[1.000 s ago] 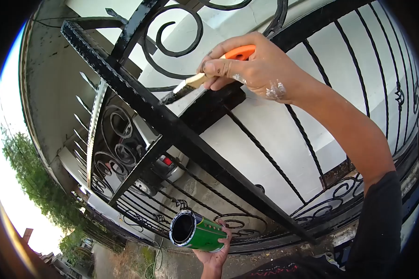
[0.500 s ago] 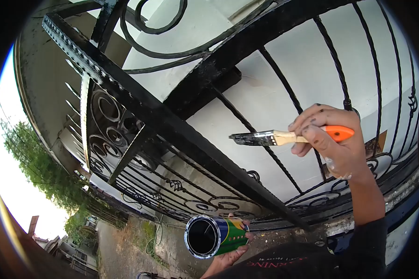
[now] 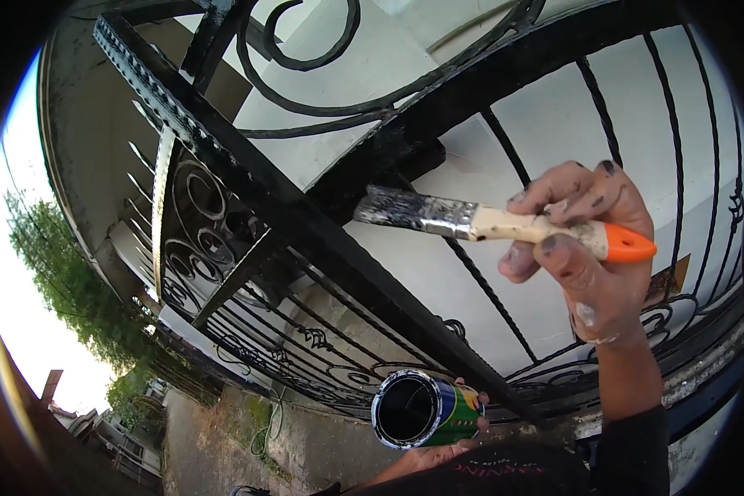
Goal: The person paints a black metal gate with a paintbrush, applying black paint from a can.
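A paintbrush with black-coated bristles, a pale wooden handle and an orange end is pinched in my right hand, whose fingers are smudged with paint. Its bristles point left, in front of the black iron frame; whether they touch it I cannot tell. Low in the view, my left hand wraps round a green, blue and yellow paint can. The can's open mouth faces me, showing dark inside and a paint-smeared rim.
Twisted black bars stand before a white wall. Scrollwork curls above. A spiked gate section lies left. Below are concrete ground and a hose; trees are beyond.
My right hand and the brush have come closer to the camera, with the bristles shifted left and up. The can in my left hand has moved right in the view.
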Demonstrator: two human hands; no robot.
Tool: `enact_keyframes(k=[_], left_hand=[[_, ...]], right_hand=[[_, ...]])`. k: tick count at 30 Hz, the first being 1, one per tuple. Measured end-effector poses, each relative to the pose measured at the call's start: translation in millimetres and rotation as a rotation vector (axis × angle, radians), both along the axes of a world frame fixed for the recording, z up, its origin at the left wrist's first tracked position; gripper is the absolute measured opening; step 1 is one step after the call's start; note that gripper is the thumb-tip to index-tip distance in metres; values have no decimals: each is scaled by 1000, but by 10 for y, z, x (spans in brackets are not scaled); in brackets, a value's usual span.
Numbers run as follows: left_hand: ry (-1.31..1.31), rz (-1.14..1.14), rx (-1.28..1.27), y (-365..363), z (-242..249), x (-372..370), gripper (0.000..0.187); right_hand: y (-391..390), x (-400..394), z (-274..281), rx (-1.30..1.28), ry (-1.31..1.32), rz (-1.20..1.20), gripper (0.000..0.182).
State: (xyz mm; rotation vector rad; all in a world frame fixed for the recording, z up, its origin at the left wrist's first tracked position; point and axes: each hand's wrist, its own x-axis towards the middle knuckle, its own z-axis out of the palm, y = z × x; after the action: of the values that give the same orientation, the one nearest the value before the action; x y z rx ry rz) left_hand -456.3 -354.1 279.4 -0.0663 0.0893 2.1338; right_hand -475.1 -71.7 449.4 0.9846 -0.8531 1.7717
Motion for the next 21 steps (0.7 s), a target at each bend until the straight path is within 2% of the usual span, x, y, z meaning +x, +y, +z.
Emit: enact_keyframes(k=[3,6,8,11,15,18,21], left_hand=[[20,50,-6,-76,17,35,57],[53,98,4,-110,9,28,58],[53,132,12,-118,22,40,58],[30,181,3,-139,47,80,57],[46,210,-8,-192,50,105,60],[81,227,10,-207,-2,126,61],[74,233,25,-204,-29,136,62]], right_hand=[[-174,-261,665,-18,134,-143,17],[-509,-631,1319,-201,213,-51,16],[-645,-733,1582,-159,75,39,17],[-837,-912,1588,-4,19,-156,17],[-503,-582,1207,170,-230,220,14],[-375,-607,1085,47,-234,295,16],[-359,-753,1388,-115,-9,241,21]])
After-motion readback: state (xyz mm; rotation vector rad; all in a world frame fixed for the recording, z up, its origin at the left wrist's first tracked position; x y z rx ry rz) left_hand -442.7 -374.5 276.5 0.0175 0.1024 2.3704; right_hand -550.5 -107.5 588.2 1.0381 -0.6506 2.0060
